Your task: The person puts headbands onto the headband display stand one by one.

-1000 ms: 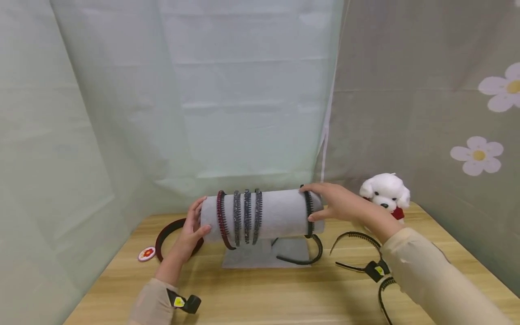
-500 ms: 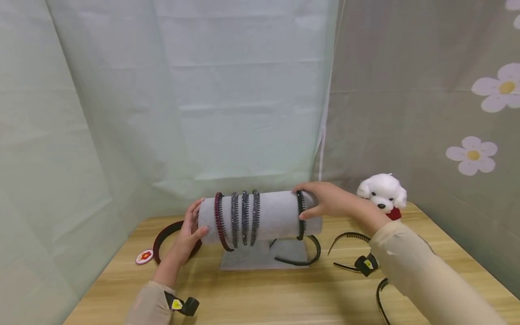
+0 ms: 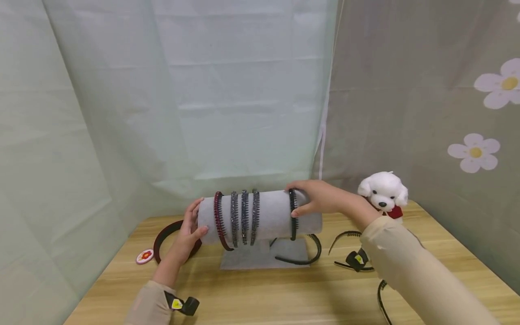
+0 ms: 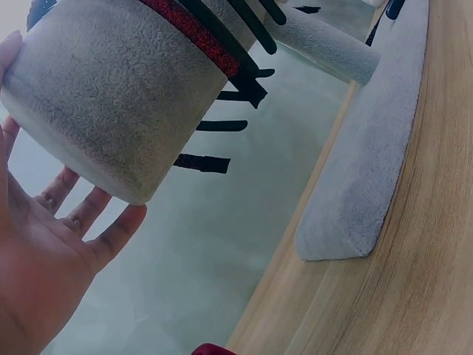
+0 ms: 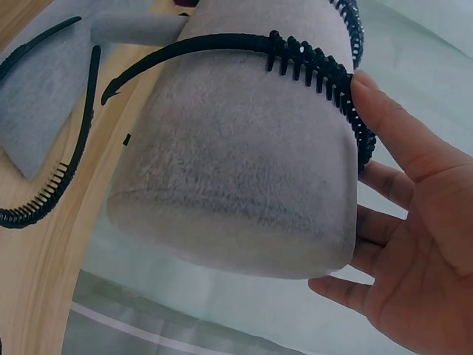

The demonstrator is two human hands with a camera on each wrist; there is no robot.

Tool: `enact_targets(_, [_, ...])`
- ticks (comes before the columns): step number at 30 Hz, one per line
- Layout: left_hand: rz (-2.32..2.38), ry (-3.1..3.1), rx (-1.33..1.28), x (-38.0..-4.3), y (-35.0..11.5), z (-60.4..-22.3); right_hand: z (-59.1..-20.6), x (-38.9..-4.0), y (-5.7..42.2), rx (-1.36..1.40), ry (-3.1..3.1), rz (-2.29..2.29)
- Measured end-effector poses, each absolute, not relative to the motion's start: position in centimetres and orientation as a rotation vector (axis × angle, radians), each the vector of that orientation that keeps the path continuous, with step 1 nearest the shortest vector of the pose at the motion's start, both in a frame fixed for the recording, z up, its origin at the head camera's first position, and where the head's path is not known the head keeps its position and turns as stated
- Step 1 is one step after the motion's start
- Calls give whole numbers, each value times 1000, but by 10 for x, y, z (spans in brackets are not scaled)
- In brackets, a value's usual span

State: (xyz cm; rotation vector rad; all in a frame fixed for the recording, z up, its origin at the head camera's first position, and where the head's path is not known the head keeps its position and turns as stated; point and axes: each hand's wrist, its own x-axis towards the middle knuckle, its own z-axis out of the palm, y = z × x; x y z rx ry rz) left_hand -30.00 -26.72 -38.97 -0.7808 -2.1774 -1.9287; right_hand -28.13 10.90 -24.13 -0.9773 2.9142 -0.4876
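A grey fabric headband display roll stands on a flat base. My left hand grips its left end, thumb in front, fingers around the end and partly hidden. Near the right end, my right hand holds a black toothed headband, thumb against its front and fingers over the top; the right wrist view shows this headband curving over the roll with its teeth inward. Further left on the roll sit a dark red headband and three glittery grey headbands.
Black toothed headbands lie on the wooden table by the base, to its right and at the front right. A wide dark red headband and a round flower badge lie left. A white plush dog sits back right.
My right hand has slid the black headband leftward along the roll, away from the right end. My left hand keeps its hold on the left end.
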Motion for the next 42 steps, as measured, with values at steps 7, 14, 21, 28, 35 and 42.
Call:
enact_targets(7, [-1938, -2141, -816, -300, -268, -389, -238, -282, 103, -966, 2895, -476])
enact_targets(14, [-1947, -2127, -831, -300, -269, -389, -239, -286, 98, -990, 2872, -494])
enact_targets(21, [-1941, -2143, -831, -302, -269, -392, -240, -290, 93, -952, 2845, -522])
enact_targets(28, [-1937, -2161, -811, -300, -270, -391, -238, -294, 85, -922, 2825, -517])
enact_targets(35, [-1944, -2143, -825, -301, -271, -391, -237, -297, 79, -932, 2798, -507])
enact_targets(42, [-1937, -2166, -805, -302, -272, -389, -236, -302, 74, -936, 2773, -554])
